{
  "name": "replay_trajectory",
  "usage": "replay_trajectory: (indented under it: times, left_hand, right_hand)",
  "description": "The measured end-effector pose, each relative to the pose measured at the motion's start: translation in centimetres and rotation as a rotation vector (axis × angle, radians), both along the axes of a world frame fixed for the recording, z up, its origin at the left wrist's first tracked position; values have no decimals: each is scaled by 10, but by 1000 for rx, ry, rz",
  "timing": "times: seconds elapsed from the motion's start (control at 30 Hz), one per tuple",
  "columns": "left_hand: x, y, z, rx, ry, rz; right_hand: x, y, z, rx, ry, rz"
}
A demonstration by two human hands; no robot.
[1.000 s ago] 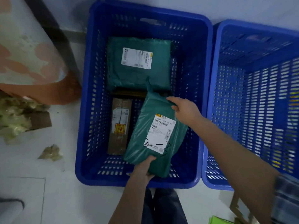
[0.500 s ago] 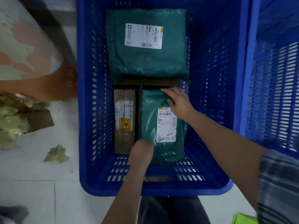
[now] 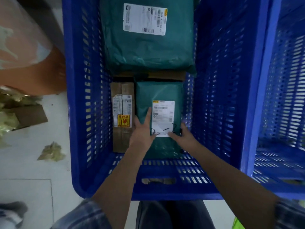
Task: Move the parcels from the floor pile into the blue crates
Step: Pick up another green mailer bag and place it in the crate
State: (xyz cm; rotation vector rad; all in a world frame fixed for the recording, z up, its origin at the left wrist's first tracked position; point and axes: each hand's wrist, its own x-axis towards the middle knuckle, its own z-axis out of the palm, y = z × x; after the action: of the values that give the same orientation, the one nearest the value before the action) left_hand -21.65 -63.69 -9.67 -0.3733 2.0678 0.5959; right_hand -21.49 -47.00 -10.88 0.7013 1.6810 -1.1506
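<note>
The blue crate [image 3: 79, 96] fills most of the view and serves as the anchor here; its slotted walls rise on all sides and its near rim lies just ahead of the person's knees. A second blue crate [image 3: 283, 96] stands against its right wall. At the far end of the first crate's floor lies a large green parcel [image 3: 148, 52] with a white label on top. Nearer, toward the crate's right wall, a smaller green parcel [image 3: 158, 93] lies flat, its own white label facing up, with a strip of brown cardboard [image 3: 166, 75] showing between the two green ones. Just left of the smaller parcel, toward the crate's left wall, a narrow brown box [image 3: 122, 113] lies lengthwise and carries a yellow and red sticker. The left hand [image 3: 142, 133] rests on the smaller parcel's left edge with fingers straight and spread, pressing rather than gripping. The right hand [image 3: 183, 137] holds the same parcel at its near right edge, the thumb on the label and the fingers curled over the side. Outside the crate's left wall, scraps of yellowish packing paper [image 3: 51, 152] lie on the pale floor.
</note>
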Motion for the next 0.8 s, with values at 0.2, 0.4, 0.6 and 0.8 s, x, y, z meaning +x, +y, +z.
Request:
replay_trajectory:
  times: [0.2, 0.4, 0.6, 0.8]
  left_hand:
    - [2, -28, -2, -101, 79, -51]
    - [2, -27, -6, -154, 69, -119]
    - [-4, -13, 4, -152, -25, -37]
    - [18, 4, 47, -192, -119, 203]
  right_hand:
    - [-1, -26, -9, -25, 21, 1]
    - [0, -24, -17, 20, 24, 80]
    - [-7, -27, 0, 194, 27, 238]
    - [26, -3, 44, 182, -92, 189]
